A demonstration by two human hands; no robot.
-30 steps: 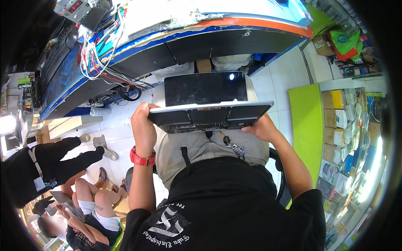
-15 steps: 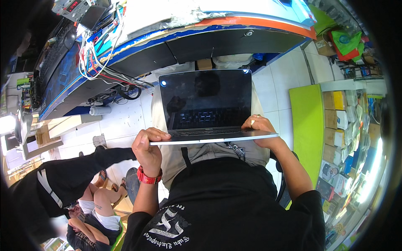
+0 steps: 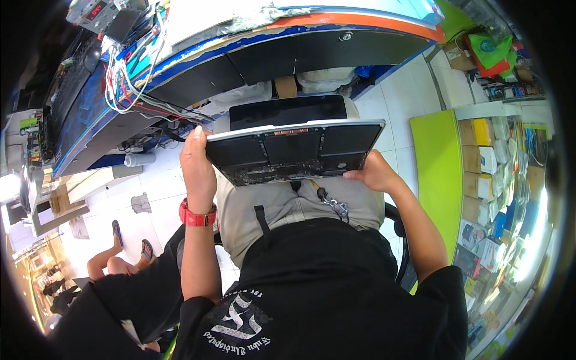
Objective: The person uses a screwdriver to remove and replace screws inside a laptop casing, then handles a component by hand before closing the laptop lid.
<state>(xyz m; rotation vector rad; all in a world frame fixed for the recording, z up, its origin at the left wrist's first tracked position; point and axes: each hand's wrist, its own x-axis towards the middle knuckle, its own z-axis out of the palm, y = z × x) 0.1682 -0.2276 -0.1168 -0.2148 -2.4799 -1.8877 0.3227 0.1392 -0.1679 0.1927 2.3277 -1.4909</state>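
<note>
An opened-up laptop [image 3: 294, 147] hangs above my lap, tilted so its underside faces me. Its bottom cover is off, and black battery cells, a copper-coloured strip and a circuit board show inside. Beyond its upper edge part of the dark screen [image 3: 288, 110] is visible. My left hand [image 3: 198, 159] grips the laptop's left edge, thumb along the corner. With the thumb at the lower right corner, my right hand [image 3: 375, 172] holds the other side; its remaining fingers are partly hidden behind the laptop.
A workbench [image 3: 264, 63] with black drawers stands ahead, loose cables [image 3: 129, 90] hanging off its left side. A lime-green panel [image 3: 437, 180] and shelves of boxes [image 3: 480, 156] are on the right. Another person [image 3: 120, 300] is close at the lower left.
I have tipped the laptop up, so the exposed underside shows instead of the keyboard and most of the screen. Both hands have risen with it. The person at left has shifted.
</note>
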